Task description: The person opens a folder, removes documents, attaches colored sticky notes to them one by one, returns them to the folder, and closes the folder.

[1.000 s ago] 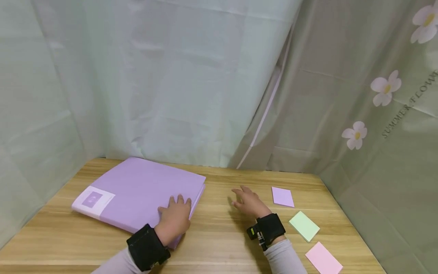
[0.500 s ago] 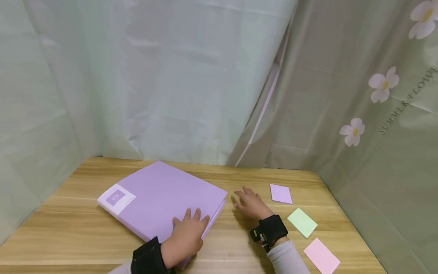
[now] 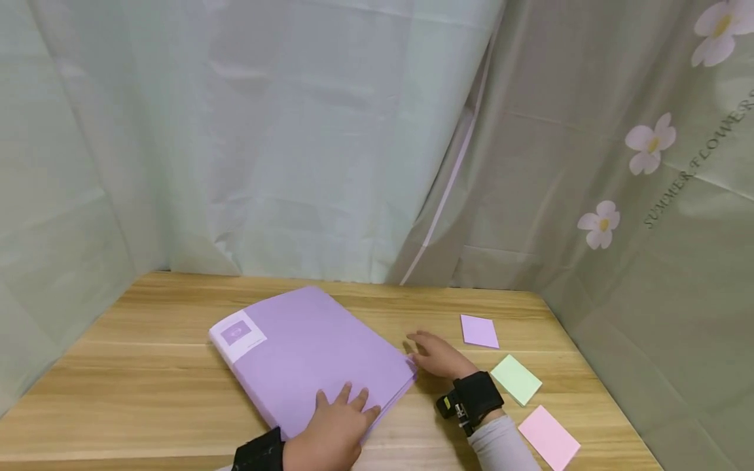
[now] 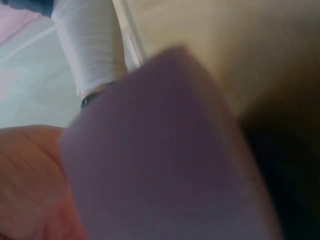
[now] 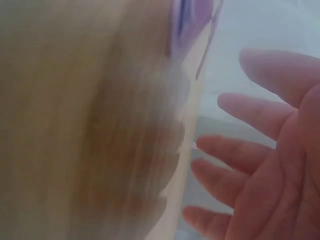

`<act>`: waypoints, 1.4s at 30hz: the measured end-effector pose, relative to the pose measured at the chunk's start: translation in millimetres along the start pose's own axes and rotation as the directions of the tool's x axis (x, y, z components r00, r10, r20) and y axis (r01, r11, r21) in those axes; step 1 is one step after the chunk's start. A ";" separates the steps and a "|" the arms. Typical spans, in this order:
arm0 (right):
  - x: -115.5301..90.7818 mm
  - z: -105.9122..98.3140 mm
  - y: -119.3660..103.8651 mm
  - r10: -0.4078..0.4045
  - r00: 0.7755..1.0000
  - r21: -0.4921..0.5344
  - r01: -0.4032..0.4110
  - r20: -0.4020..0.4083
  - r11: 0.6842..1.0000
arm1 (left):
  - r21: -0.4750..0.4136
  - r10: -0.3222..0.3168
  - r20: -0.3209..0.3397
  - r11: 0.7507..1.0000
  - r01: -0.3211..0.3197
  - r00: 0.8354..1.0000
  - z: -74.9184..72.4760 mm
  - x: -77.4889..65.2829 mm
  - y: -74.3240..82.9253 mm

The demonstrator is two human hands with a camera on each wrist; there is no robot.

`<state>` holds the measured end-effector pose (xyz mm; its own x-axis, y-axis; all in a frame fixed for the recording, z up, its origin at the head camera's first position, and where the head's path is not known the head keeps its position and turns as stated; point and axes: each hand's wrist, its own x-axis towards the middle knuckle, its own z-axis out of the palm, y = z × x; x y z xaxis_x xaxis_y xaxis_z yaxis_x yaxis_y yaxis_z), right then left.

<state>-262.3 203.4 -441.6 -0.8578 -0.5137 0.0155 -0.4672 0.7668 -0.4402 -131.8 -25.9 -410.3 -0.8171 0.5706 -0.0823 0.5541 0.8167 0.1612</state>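
A light purple folder [image 3: 318, 353] with a white label near its spine lies at an angle on the wooden table. My left hand [image 3: 332, 435] rests on the cover near its front right edge, fingers straight and spread; the thumb is hidden. In the left wrist view, a blurred corner of the folder [image 4: 155, 150] covers most of the left hand [image 4: 30, 182]. My right hand [image 3: 438, 355] hovers by the folder's right corner with nothing in it. Its fingers are loosely extended in the right wrist view, with a bit of folder [image 5: 192, 20] at the top.
Three sticky-note pads lie to the right: a purple pad [image 3: 480, 331], a green pad [image 3: 516, 379] and a pink pad [image 3: 549, 437]. Curtains [image 3: 306, 163] enclose the wooden table [image 3: 141, 386] at the back and sides.
The folder has slid right and toward me, turning clockwise under my left hand. Its right corner has come up to my right hand, which has shifted only slightly.
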 end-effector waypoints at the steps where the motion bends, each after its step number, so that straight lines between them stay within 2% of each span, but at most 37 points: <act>1: -0.7 0.4 1.9 -0.010 1.000 0.024 0.010 0.008 1.000 | 0.009 0.019 0.007 1.000 -0.019 1.000 1.2 -0.1 1.8; 5: -4.8 0.1 4.3 -0.007 0.999 0.134 0.001 0.045 0.991 | 0.016 0.105 0.011 0.994 -0.105 0.994 7.3 -0.4 7.4; 7: -7.4 -0.6 4.5 -0.003 0.998 0.155 -0.006 0.057 0.988 | 0.011 0.153 0.003 0.988 -0.153 0.988 10.2 -1.0 8.7; 11: -14.2 -3.9 4.4 0.018 0.997 0.178 -0.031 0.071 0.984 | 0.020 0.274 -0.015 0.962 -0.274 0.962 13.2 -2.0 7.6; 14: -18.8 -6.2 6.5 0.030 0.997 0.179 -0.043 0.077 0.983 | 0.022 0.377 -0.038 0.926 -0.376 0.926 13.7 -2.7 5.1; 18: -26.1 -9.4 9.2 0.025 0.996 0.164 -0.038 0.080 0.986 | 0.038 0.493 -0.088 0.870 -0.492 0.865 16.3 -3.9 0.5; 23: -36.2 -11.7 15.2 0.020 0.996 0.168 -0.035 0.091 0.985 | 0.067 0.574 -0.080 0.819 -0.570 0.815 19.4 -3.5 -9.6; 29: -45.8 -11.2 21.0 0.043 0.994 0.245 -0.066 0.096 0.967 | 0.119 0.669 -0.108 0.743 -0.658 0.736 19.5 -2.3 -26.1; 33: -51.3 -10.7 20.5 0.079 0.992 0.313 -0.105 0.094 0.944 | 0.051 0.682 -0.093 0.731 -0.680 0.726 17.4 -1.3 -34.2; 37: -56.0 -10.1 18.4 0.140 0.986 0.419 -0.165 0.091 0.893 | -0.011 0.692 -0.075 0.719 -0.695 0.718 16.4 -0.4 -37.9; 39: -57.8 -9.6 17.1 0.185 0.979 0.485 -0.202 0.083 0.851 | -0.029 0.694 -0.069 0.716 -0.697 0.716 16.2 0.0 -38.7; 42: -59.6 -9.2 14.7 0.275 0.959 0.602 -0.263 0.075 0.754 | -0.054 0.689 -0.070 0.720 -0.692 0.721 15.5 0.5 -40.4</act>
<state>-220.0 248.8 -440.8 -0.9346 -0.3107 -0.1732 0.0022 0.4819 -0.8762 -152.2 -57.3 -432.1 -0.2188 0.9683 0.1202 0.9558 0.1879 0.2259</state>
